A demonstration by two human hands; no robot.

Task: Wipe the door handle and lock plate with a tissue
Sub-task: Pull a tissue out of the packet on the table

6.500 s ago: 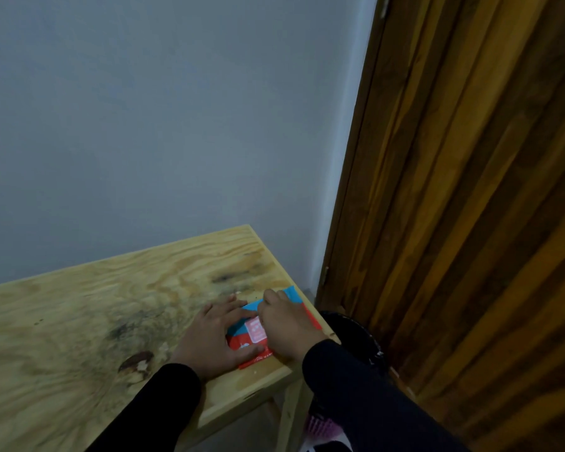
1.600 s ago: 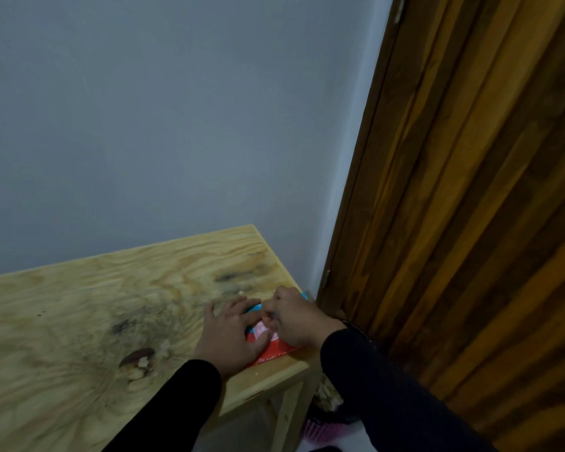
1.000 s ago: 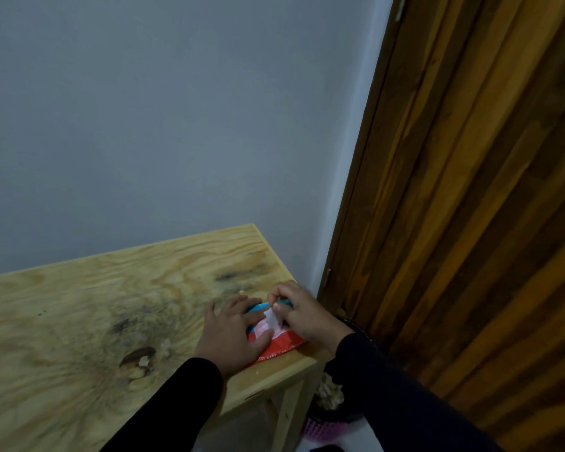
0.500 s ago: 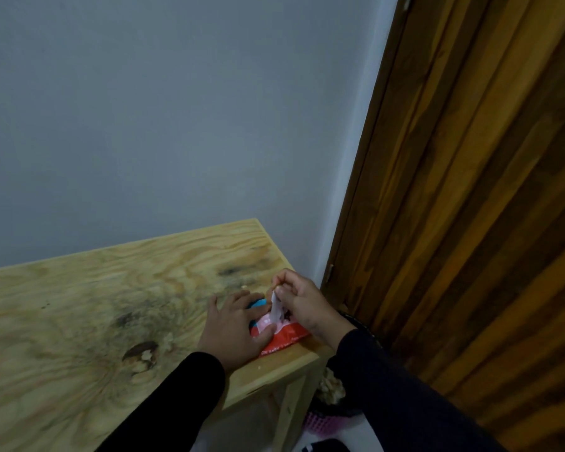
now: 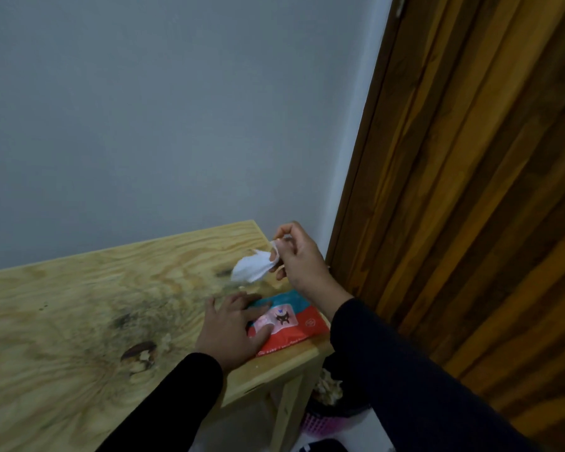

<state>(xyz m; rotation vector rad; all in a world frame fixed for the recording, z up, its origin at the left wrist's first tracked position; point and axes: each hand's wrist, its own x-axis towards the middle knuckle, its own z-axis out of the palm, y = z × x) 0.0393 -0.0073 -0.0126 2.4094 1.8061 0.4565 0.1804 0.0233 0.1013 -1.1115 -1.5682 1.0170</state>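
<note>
Currently hanging limp, light and tearable at lower centre: tissue (image 5: 252, 268), pinched by right hand (image 5: 299, 256) fingertips; best bunching before wiping. Lying flat-fingered, pressing wipe pack (image 5: 286, 321): left hand (image 5: 230, 331).

Tabletop: the wooden table (image 5: 79, 305) lies bare from 7 to 10 o'clock of the wipe packet (image 5: 287, 318).
Packet corner: left hand (image 5: 232, 327) rests flat on the packet's 9 o'clock side.
Air above: right hand (image 5: 299, 256) holds a tissue (image 5: 252, 269) at the packet's 12 o'clock.
Blocked sides: wall (image 5: 177, 109) at 12 o'clock, wooden door (image 5: 470, 207) at 3 o'clock.
Below the edge: basket (image 5: 323, 415) at 5 o'clock.
</note>
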